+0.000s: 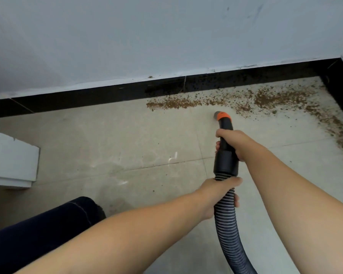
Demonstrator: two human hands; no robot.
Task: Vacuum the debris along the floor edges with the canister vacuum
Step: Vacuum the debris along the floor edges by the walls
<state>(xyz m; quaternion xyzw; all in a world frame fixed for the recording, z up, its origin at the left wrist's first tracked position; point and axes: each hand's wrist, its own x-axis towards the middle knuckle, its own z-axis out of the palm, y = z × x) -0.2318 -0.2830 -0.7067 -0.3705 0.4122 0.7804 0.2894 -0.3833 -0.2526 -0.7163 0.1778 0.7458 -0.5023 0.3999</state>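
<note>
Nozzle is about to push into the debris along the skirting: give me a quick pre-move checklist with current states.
1. Right hand grip on the black handle: ok.
2. Left hand grip on the ribbed hose: ok.
3. Nozzle at the debris: not ok, just short of it.
4. Path from nozzle to debris unobstructed: ok.
5. Debris left in the corner: not ok, plenty.
6. Suction running: cannot tell.
</note>
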